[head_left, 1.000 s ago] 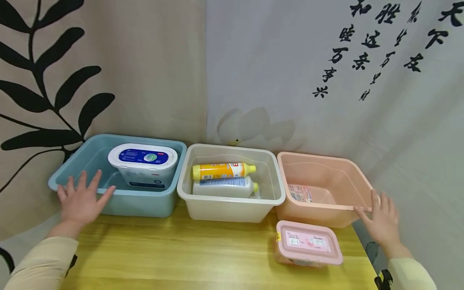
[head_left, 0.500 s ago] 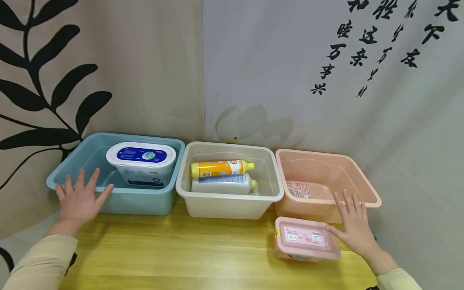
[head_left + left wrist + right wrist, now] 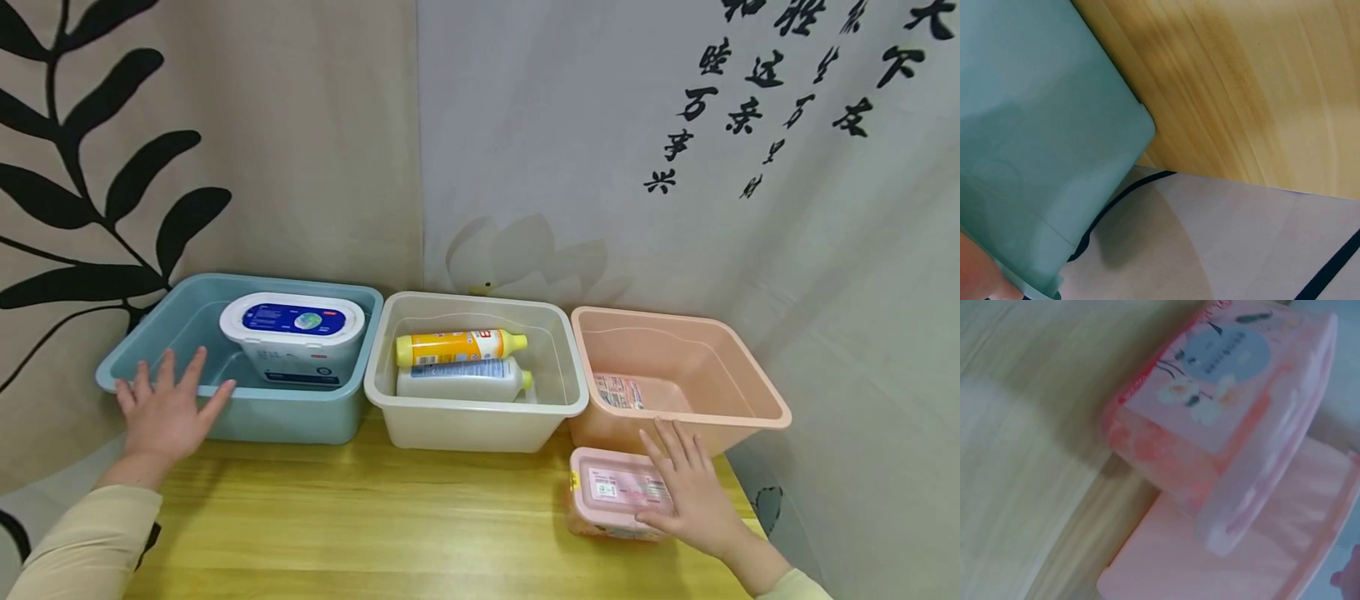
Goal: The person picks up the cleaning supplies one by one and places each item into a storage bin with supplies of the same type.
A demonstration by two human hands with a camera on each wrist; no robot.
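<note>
My left hand (image 3: 161, 423) rests with spread fingers at the front rim of the blue bin (image 3: 300, 418), near its left end. In the left wrist view, part of that hand shows at the lower left beside the bin's wall (image 3: 1054, 119). My right hand (image 3: 693, 504), fingers straight and spread, is over the right end of a pink lidded plastic box (image 3: 606, 493) and hides part of it. Whether it touches the lid I cannot tell. In the right wrist view, the box (image 3: 1197, 406) shows a flowered label and pinkish contents, which I cannot make out.
Inside the blue bin stands a white lidded tub (image 3: 296, 346). The cream bin (image 3: 465, 429) holds a yellow-orange bottle (image 3: 457, 347) and a white bottle (image 3: 461, 382) lying down. In the peach bin (image 3: 705, 358) is a printed packet or label (image 3: 618, 392). Curtains hang behind the wooden table (image 3: 360, 517).
My right hand has left the peach bin's right front corner and moved left and nearer, over the pink box. The left hand stays at the blue bin.
</note>
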